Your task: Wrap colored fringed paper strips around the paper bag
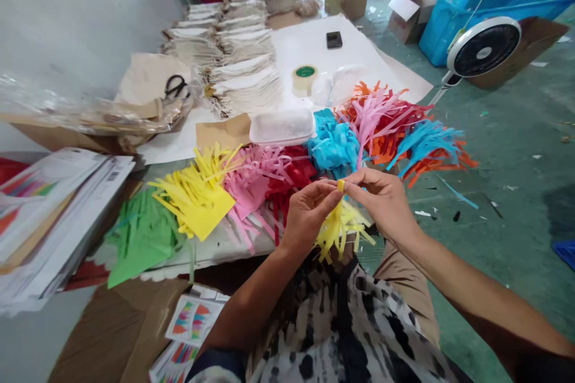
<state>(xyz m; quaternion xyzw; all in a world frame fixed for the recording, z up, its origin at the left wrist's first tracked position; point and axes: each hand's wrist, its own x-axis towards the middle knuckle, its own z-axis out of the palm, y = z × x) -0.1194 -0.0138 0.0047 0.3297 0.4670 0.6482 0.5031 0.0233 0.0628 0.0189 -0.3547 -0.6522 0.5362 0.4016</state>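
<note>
A yellow paper tassel hangs at the table's front edge, its cut strips fanning downward. My left hand pinches its narrow top from the left, fingers closed. From the right, my right hand pinches the same top between thumb and fingers. A small yellow band shows between the fingertips of both hands. Close by lie fringed paper sheets: dark red, pink, blue, yellow and green.
Pink tassels and blue tassels pile at the right table edge, near a fan. Behind stand a plastic box, tape, scissors and stacked white bundles. Printed sheets lie left.
</note>
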